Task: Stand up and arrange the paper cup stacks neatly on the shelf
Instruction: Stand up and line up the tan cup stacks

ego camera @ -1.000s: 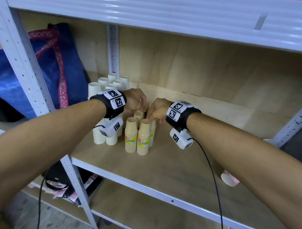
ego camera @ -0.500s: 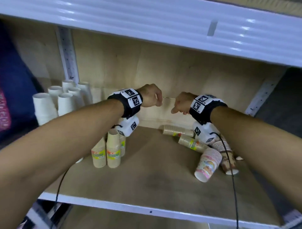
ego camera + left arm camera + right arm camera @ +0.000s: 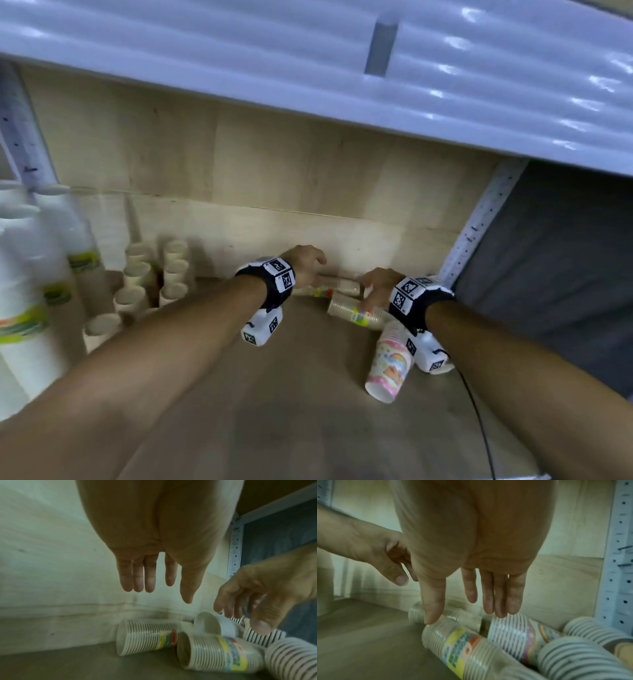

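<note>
Several paper cup stacks lie on their sides in the shelf's back right corner. Two are brown stacks with a coloured band: one (image 3: 337, 285) against the back board, one (image 3: 356, 313) in front of it. A pink patterned stack (image 3: 388, 363) lies nearest me. My left hand (image 3: 306, 262) hovers open above the rear brown stack (image 3: 147, 637), fingers straight, touching nothing. My right hand (image 3: 376, 286) reaches down open over the front brown stack (image 3: 458, 641); its thumb tip is at that stack's rim, its fingers just above a striped stack (image 3: 513, 630).
Brown cup stacks (image 3: 137, 291) and tall white stacks (image 3: 30, 308) stand upright at the left of the wooden shelf board (image 3: 274, 411). A perforated metal post (image 3: 479, 226) bounds the right side. The upper shelf's metal edge (image 3: 308, 68) hangs overhead.
Both hands have dropped from mid-air, where they were curled, down to the fallen stacks at the back right and opened. The head view has swung right and closer.
</note>
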`<state>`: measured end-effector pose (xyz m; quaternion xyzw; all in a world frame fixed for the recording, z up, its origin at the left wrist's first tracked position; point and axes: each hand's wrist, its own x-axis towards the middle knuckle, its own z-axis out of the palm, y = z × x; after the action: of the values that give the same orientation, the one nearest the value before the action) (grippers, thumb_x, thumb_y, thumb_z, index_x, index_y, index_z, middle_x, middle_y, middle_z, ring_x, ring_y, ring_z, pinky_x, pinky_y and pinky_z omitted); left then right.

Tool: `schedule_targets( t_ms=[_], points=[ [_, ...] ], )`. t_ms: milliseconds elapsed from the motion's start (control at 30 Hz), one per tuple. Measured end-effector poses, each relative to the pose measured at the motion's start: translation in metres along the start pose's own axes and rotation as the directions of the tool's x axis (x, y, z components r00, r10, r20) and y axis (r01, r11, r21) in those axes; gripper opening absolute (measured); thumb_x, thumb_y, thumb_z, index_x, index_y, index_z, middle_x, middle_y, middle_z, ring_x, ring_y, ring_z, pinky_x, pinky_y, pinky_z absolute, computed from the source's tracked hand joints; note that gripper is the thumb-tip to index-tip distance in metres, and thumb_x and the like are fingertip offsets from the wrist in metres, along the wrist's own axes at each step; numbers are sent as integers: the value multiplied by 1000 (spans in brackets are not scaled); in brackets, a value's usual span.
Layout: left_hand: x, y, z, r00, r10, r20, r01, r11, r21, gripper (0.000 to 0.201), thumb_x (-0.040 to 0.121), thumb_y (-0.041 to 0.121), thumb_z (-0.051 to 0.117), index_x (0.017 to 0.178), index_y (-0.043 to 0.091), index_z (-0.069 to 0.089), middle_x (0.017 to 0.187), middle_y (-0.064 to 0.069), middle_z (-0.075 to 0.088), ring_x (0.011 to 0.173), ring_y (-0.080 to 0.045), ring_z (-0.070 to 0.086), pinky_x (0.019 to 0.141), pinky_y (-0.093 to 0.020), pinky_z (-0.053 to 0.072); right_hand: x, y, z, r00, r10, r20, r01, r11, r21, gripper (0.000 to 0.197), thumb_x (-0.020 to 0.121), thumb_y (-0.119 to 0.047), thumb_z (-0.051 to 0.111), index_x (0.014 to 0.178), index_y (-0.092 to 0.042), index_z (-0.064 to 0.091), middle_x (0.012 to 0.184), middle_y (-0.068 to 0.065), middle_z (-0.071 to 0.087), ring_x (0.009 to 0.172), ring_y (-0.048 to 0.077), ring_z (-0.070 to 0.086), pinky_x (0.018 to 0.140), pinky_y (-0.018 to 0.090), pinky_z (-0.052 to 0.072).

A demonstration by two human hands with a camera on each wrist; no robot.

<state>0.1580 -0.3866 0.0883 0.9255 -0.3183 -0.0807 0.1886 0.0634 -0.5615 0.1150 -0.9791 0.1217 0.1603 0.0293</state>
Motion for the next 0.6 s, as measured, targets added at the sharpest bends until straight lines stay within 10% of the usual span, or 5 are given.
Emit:
schedule_targets(
  t_ms=[233,500,600],
  points=[
    [22,-5,30,1000,-23,13,21,996,85,61,79,46,74,132,21,57,130,-6,58,115,-27,58,96,-36,49,29,22,25,999,12,44,-14,999,50,60,78,-31,78,127,-4,57,134,11,55,120,31,54,101,40,46],
    [30,-8,41,999,-10,42,3,986,168,51,84,28,70,131,13,56,127,-11,59,115,-29,57,98,-37,47,53,30,38,999,7,47,-4,999,-52,44,77,-28,77,116,-11,65,108,5,61,106,27,61,85,31,48],
    [32,-9,40,998,14,68,-28,977,212,44,81,30,71,123,19,62,119,-7,65,106,-26,61,92,-37,51,59,30,38,993,14,119,-4,997,-78,19,72,-25,77,78,-14,64,78,-1,54,79,21,57,62,23,44]
  ],
)
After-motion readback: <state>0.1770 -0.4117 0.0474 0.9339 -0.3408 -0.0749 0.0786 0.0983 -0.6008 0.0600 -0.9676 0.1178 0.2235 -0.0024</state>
